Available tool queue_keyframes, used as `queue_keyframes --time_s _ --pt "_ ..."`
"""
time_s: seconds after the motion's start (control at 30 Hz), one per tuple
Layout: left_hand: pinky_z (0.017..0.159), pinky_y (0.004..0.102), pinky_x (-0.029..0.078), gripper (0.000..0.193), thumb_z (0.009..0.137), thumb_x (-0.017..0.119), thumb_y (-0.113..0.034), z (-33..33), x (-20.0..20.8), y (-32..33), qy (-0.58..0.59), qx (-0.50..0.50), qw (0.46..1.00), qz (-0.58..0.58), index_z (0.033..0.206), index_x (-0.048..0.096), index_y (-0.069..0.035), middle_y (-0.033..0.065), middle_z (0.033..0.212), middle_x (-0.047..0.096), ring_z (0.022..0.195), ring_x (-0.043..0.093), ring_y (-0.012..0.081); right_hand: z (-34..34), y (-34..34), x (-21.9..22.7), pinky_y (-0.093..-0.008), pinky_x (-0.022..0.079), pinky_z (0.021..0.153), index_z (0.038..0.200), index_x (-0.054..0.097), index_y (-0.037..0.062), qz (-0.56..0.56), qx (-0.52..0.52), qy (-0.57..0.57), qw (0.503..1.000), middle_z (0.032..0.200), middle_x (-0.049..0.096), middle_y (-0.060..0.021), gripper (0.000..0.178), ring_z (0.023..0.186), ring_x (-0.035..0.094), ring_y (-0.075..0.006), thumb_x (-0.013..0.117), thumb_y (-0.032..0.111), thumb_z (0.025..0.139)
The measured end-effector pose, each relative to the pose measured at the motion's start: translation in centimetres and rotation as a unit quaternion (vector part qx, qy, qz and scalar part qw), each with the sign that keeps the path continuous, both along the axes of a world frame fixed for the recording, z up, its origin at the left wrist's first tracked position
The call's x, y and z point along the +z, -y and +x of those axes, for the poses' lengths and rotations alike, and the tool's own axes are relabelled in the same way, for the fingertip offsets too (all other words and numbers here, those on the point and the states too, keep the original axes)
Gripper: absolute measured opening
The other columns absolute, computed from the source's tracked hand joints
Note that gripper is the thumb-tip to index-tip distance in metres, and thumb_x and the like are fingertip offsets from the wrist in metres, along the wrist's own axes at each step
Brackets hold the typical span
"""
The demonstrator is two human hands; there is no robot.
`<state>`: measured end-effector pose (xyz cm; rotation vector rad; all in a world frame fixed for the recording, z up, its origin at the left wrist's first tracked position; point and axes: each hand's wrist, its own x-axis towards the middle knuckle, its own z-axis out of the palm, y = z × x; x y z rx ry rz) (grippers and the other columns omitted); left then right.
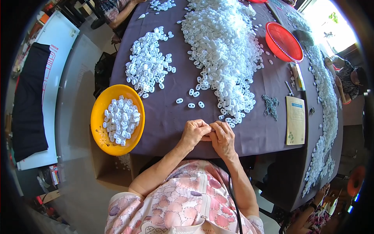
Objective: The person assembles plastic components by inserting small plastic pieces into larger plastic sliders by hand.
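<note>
1. White two-holed oval pieces [224,58], smooth, plastic-looking, heaped on cloth-covered counter [167,111] just beyond the hands; lower layers buried.
2. Left hand [194,133], right hand [223,136]: fingers curled, tips together; anything held is hidden, cannot tell.
3. Glossy yellow bowl [98,121], left: more pieces inside.
4. Tan packet [295,125], right: print too small to read.

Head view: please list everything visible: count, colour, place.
Table: at least one, purple-grey, under heaps
Bowl: one, yellow, table's left edge
White pieces: uncountable, white, heaps and bowl
Basket: one whole, red, right of central heap
Packet: one, tan, table's right
Clump: one, grey-green, left of packet
Box: one, brown, below bowl
Cloth: one, black, far left
Edge clutter: many, mixed, left
Other people: three or more, edges
Left hand: one, bare, table's near edge
Right hand: one, bare, touching left
</note>
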<state>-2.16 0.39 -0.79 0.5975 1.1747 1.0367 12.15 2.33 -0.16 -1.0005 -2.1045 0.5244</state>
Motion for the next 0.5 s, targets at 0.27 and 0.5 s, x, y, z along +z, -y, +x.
queue_keyframes --time_s 0.27,0.5 --pt "0.066 0.0302 0.058 0.011 0.087 0.057 -0.008 0.05 -0.2 0.22 0.07 0.015 0.997 -0.011 0.087 0.061 0.003 0.0095 0.083 0.063 0.073 0.063 0.0145 -0.05 -0.01 -0.01 -0.0361 0.047 0.07 0.095 0.059 0.0024 -0.03 -0.007 -0.023 0.999 0.09 0.058 -0.0114 0.027 0.079 0.057 -0.0288 0.063 0.001 0.069" --pt "0.065 0.0303 0.058 0.01 0.086 0.058 -0.006 0.03 -0.08 0.21 0.068 0.019 0.997 -0.024 0.085 0.061 0.003 0.0093 0.082 0.063 0.072 0.063 0.0147 0.06 0.04 -0.01 -0.0361 0.047 0.07 0.097 0.06 0.0021 -0.054 -0.01 -0.033 0.998 0.092 0.058 -0.0116 0.03 0.08 0.057 -0.0286 0.066 0.002 0.067"
